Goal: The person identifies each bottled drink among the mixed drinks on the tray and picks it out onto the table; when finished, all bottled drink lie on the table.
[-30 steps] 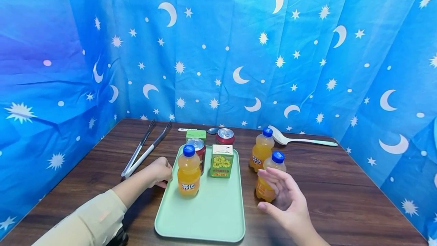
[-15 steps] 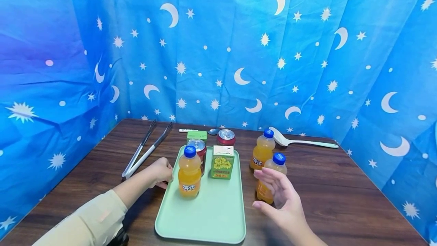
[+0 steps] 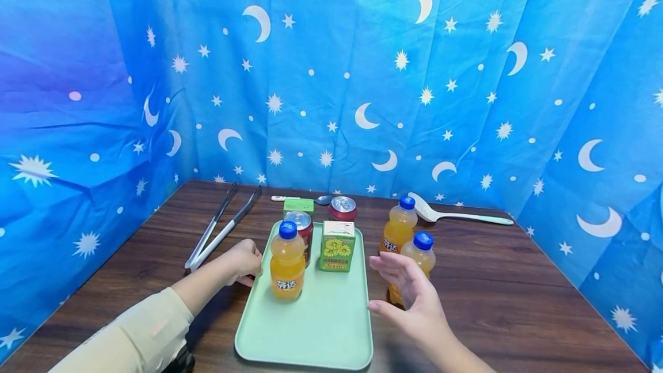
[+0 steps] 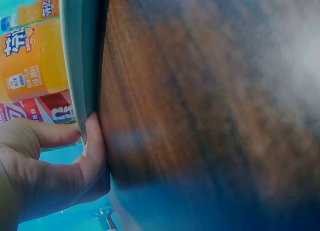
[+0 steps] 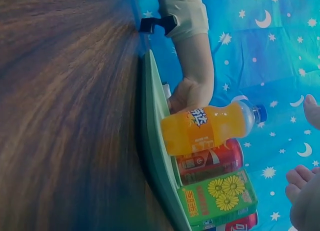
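A pale green tray (image 3: pixel 305 335) lies on the table. My left hand (image 3: pixel 246 262) pinches its left rim; in the left wrist view the thumb (image 4: pixel 57 134) is on the upper side and a finger lies along the outside. On the tray stand an orange soda bottle (image 3: pixel 288 269) with a blue cap, a red soda can (image 3: pixel 301 222) partly behind it, and a green drink carton (image 3: pixel 337 249) with yellow flowers. My right hand (image 3: pixel 411 295) holds nothing, its fingers apart from the thumb, just off the tray's right edge. It partly covers a second orange soda bottle (image 3: pixel 420 255).
Another orange soda bottle (image 3: pixel 399 226) stands right of the tray. Behind the tray are a red can (image 3: pixel 343 208), a green box (image 3: pixel 298 206) and a spoon (image 3: pixel 323 199). Tongs (image 3: pixel 220 232) lie at left, a pale ladle-like spoon (image 3: pixel 456 213) at back right.
My right hand has moved left, from in front of the nearer right-hand bottle toward the tray's right edge. My left hand keeps its hold on the rim.
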`<state>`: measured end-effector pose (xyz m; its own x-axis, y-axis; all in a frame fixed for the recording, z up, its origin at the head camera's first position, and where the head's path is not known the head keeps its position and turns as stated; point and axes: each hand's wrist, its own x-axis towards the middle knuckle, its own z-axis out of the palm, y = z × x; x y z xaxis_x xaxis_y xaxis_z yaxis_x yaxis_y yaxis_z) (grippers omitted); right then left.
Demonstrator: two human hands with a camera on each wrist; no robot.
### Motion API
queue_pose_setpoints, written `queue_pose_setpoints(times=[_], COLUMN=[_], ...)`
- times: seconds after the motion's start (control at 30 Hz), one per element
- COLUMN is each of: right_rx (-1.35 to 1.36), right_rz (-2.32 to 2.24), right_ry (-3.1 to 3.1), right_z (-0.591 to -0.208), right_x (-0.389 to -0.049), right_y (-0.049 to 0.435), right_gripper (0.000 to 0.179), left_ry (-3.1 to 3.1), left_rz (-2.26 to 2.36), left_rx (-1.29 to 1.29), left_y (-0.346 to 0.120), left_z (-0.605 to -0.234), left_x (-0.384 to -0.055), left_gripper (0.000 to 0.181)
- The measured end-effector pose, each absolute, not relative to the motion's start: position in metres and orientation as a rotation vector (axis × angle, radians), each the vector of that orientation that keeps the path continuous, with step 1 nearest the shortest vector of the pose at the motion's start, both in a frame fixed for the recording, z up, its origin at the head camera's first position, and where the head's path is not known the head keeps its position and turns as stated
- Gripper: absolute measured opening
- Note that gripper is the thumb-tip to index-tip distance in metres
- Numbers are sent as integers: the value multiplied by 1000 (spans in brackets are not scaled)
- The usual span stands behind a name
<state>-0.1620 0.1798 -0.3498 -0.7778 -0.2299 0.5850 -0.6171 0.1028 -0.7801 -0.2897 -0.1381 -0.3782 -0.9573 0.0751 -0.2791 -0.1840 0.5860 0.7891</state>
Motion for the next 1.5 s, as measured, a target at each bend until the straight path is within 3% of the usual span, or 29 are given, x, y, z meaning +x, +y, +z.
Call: queue_pose_setpoints(times=[0.23, 0.67, 1.5], right_rx=[762, 704, 762], right_rz=[1715, 1726, 1719], right_ry=[-2102, -2141, -2198], right_z=[-347, -345, -346], right_x=[-164, -171, -190], right_y=[172, 167, 149], right_gripper=[62, 62, 65], left_ry=[2527, 2529, 2516], left_rz=[1309, 1309, 1316], left_rx=[-80, -84, -91], left_y=[-136, -137, -137], left_z=[-378, -377, -376], left_x=[-291, -289, -289], left_gripper=[24, 12, 14])
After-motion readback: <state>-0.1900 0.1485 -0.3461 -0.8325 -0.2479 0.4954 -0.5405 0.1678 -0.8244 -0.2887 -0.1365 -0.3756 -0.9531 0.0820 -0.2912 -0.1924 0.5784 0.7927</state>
